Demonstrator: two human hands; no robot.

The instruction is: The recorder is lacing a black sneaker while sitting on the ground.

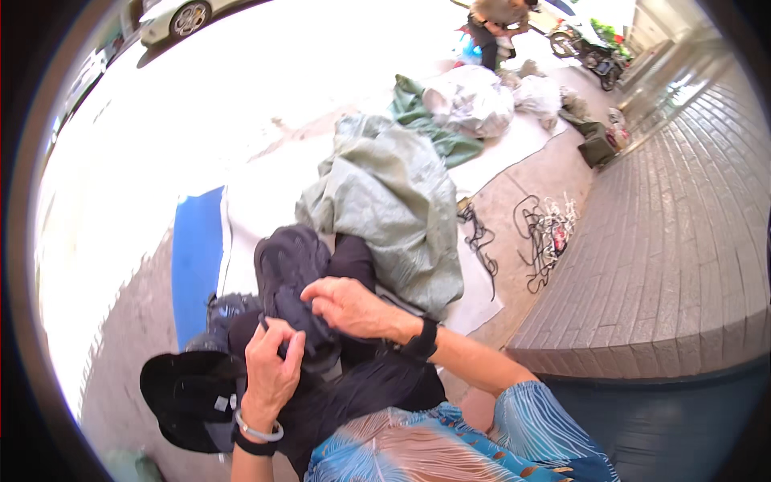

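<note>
A black shoe (291,255) lies across my lap, its toe pointing away from me. My left hand (273,365) is closed beside the shoe's near end, with a thin dark piece poking out between thumb and fingers; its kind is too small to make out. Over the shoe's right side reaches my right hand (357,309), fingers loosely bent and apart, with nothing visible in them. Left of my left wrist is a black rounded thing (189,394) with small white labels. Dark cloth covers my legs.
Grey-green sacking (393,201) spreads ahead of my knees on a white sheet. Beyond it lie stuffed white sacks (474,100). Tangled cords (550,233) lie by the tiled ledge (666,265) at right. A person (496,32) bends near a motorcycle (598,52); a white car (181,18) stands far left.
</note>
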